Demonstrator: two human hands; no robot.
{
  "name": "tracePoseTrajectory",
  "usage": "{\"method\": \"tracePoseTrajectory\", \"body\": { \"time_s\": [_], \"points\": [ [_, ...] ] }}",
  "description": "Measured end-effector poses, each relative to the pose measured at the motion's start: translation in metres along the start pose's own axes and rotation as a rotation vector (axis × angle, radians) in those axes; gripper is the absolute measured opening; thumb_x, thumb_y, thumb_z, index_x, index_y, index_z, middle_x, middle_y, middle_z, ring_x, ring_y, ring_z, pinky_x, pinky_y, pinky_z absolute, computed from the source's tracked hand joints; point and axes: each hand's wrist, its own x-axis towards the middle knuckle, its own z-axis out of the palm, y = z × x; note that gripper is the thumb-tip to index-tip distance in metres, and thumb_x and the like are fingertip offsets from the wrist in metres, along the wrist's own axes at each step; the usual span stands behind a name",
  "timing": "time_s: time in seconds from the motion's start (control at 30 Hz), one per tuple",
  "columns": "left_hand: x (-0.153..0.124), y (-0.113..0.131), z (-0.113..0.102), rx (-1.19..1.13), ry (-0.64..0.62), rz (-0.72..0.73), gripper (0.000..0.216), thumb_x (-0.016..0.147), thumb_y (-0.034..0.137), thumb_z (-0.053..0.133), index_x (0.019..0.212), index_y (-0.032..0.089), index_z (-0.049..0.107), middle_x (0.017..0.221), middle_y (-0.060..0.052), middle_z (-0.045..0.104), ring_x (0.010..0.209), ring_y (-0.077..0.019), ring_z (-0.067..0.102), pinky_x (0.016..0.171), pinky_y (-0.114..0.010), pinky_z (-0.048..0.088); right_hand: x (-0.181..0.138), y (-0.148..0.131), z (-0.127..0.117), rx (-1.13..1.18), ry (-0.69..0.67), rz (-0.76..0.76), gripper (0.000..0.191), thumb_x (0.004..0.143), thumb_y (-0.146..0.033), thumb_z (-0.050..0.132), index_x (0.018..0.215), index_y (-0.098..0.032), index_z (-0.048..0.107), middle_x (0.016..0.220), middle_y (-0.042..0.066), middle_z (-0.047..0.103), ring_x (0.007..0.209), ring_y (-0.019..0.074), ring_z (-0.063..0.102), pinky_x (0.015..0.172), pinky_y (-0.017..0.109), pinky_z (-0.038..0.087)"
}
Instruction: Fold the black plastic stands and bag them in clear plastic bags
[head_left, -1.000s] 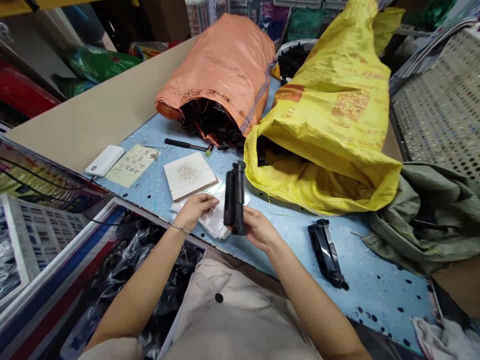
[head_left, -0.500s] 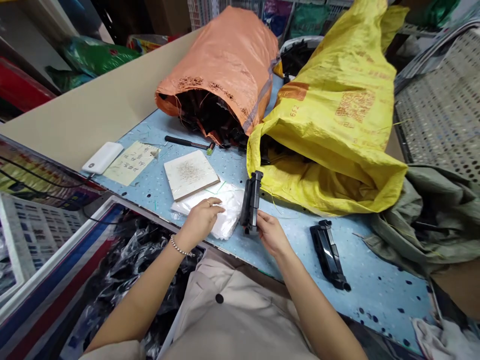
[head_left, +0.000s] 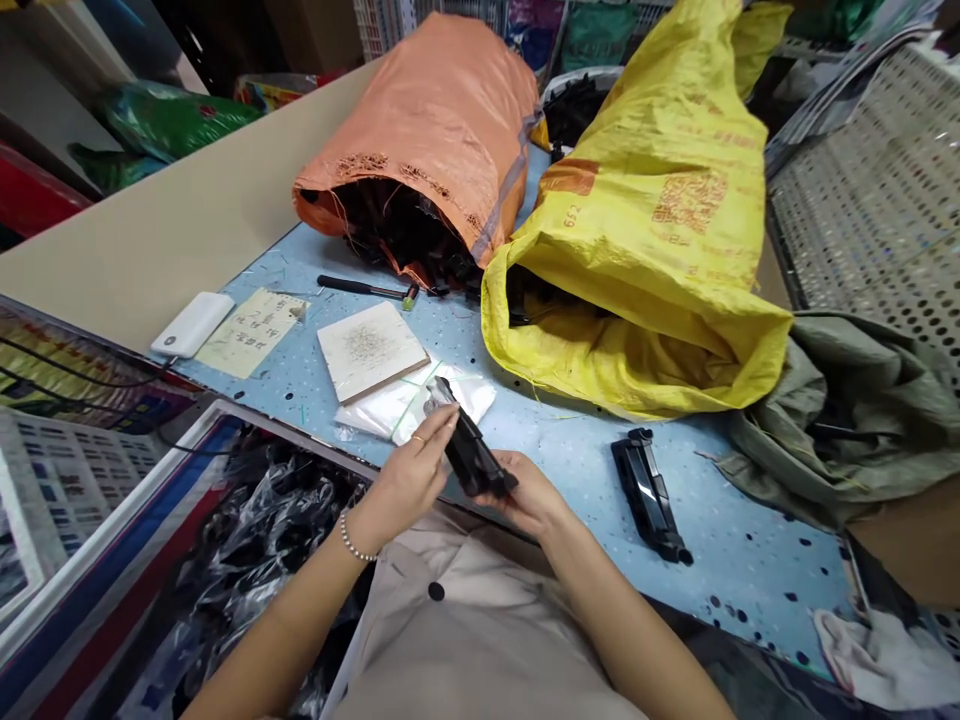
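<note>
A long black plastic part [head_left: 471, 446] is held tilted above the table's front edge, its far end pointing up and left. My right hand [head_left: 529, 497] is closed around its near end. My left hand [head_left: 411, 468] has its fingers together against the part's left side, near the far end. Just beyond my hands, thin clear plastic bags [head_left: 382, 408] lie stacked, partly under a white square block [head_left: 370, 350] with a speckled top. A second black plastic part [head_left: 651, 497] of similar shape lies on the blue table to the right.
An orange sack [head_left: 442, 110] with black pieces at its mouth and an open yellow sack [head_left: 637, 270] lie at the back. A small hammer [head_left: 367, 288], a handwritten note [head_left: 251, 333] and a white power bank [head_left: 193, 323] are at left. Grey-green cloth [head_left: 847, 420] lies right.
My right hand has drawn the black plastic part nearer and tipped it leftward. My left hand has moved right, from over the bags onto the part.
</note>
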Motion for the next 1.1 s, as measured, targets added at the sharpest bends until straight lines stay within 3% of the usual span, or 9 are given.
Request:
{"method": "tracePoseTrajectory", "body": {
  "time_s": [0.17, 0.27, 0.4, 0.57, 0.67, 0.77, 0.83, 1.0, 1.1],
  "points": [
    [-0.009, -0.009, -0.007, -0.029, 0.2, -0.221, 0.062, 0.085, 0.009, 0.043, 0.144, 0.028, 0.039, 0.145, -0.014, 0.04, 0.077, -0.0115, 0.058, 0.078, -0.031, 0.054, -0.019, 0.0, -0.001, -0.037, 0.023, -0.072, 0.02, 0.065, -0.025, 0.079, 0.075, -0.013, 0.068, 0.07, 0.004, 0.068, 0.057, 0.0105, 0.061, 0.045, 0.015, 0.05],
    [-0.005, -0.025, -0.01, -0.024, 0.237, -0.269, 0.063, 0.082, 0.008, 0.045, 0.142, 0.025, 0.042, 0.143, -0.015, 0.041, 0.072, -0.0098, 0.055, 0.075, -0.029, 0.053, -0.037, 0.0, -0.018, -0.003, -0.025, -0.031, 0.02, 0.071, -0.032, 0.072, 0.078, -0.014, 0.067, 0.083, 0.01, 0.071, 0.06, 0.0128, 0.063, 0.047, 0.018, 0.051],
    [0.005, -0.027, -0.005, -0.05, 0.232, -0.241, 0.065, 0.08, 0.006, 0.045, 0.142, 0.024, 0.042, 0.143, -0.015, 0.041, 0.069, -0.0087, 0.054, 0.071, -0.028, 0.054, -0.057, 0.005, -0.035, -0.037, -0.078, 0.044, 0.027, 0.077, -0.04, 0.063, 0.079, -0.013, 0.067, 0.072, 0.009, 0.068, 0.055, 0.0145, 0.06, 0.042, 0.021, 0.048],
    [0.008, 0.005, 0.006, 0.059, 0.13, -0.078, 0.073, 0.082, 0.004, 0.042, 0.15, 0.026, 0.026, 0.148, -0.016, 0.036, 0.095, -0.0172, 0.062, 0.086, -0.034, 0.055, -0.045, 0.009, -0.031, -0.001, -0.066, 0.071, 0.021, 0.078, -0.03, 0.066, 0.084, -0.01, 0.067, 0.079, 0.009, 0.068, 0.061, 0.012, 0.062, 0.048, 0.018, 0.05],
    [-0.001, 0.029, 0.019, 0.069, -0.093, 0.104, 0.081, 0.081, 0.0, 0.039, 0.153, 0.025, 0.014, 0.152, -0.016, 0.032, 0.126, -0.0253, 0.051, 0.1, -0.04, 0.05, -0.022, 0.007, -0.022, -0.043, 0.029, -0.149, 0.02, 0.075, -0.031, 0.071, 0.082, -0.013, 0.066, 0.074, 0.005, 0.066, 0.058, 0.0108, 0.058, 0.048, 0.018, 0.047],
    [-0.01, 0.048, 0.024, -0.014, -0.222, 0.137, 0.081, 0.08, 0.001, 0.041, 0.153, 0.024, 0.014, 0.151, -0.015, 0.036, 0.136, -0.0251, 0.041, 0.108, -0.041, 0.045, -0.01, 0.006, -0.004, -0.415, 0.202, -0.447, 0.015, 0.077, -0.031, 0.069, 0.076, -0.017, 0.066, 0.072, 0.001, 0.065, 0.066, 0.0133, 0.057, 0.06, 0.023, 0.049],
    [-0.017, 0.057, 0.013, -0.042, -0.191, 0.057, 0.074, 0.084, 0.008, 0.047, 0.152, 0.024, 0.023, 0.144, -0.013, 0.045, 0.133, -0.0242, 0.045, 0.107, -0.04, 0.046, -0.013, 0.007, 0.012, -0.7, 0.199, -0.54, 0.014, 0.083, -0.031, 0.062, 0.082, -0.018, 0.068, 0.079, 0.001, 0.067, 0.075, 0.0155, 0.058, 0.071, 0.027, 0.049],
    [-0.054, 0.035, -0.05, 0.031, -0.307, -0.297, 0.041, 0.087, 0.027, 0.048, 0.125, 0.031, 0.062, 0.119, -0.005, 0.068, 0.108, -0.0227, 0.063, 0.096, -0.034, 0.05, -0.048, -0.005, 0.026, -1.026, -0.171, -0.448, 0.032, 0.09, -0.035, 0.055, 0.118, -0.023, 0.065, 0.105, 0.004, 0.071, 0.095, 0.0198, 0.063, 0.086, 0.034, 0.049],
    [-0.095, -0.011, -0.07, 0.206, -0.521, -0.707, 0.026, 0.075, 0.022, 0.053, 0.088, 0.027, 0.076, 0.097, -0.004, 0.075, 0.095, -0.0271, 0.068, 0.088, -0.035, 0.051, -0.076, -0.036, -0.01, -1.264, 0.231, -0.604, 0.035, 0.093, -0.037, 0.049, 0.122, -0.025, 0.063, 0.113, 0.008, 0.069, 0.102, 0.023, 0.063, 0.092, 0.039, 0.047]
  ]
}}
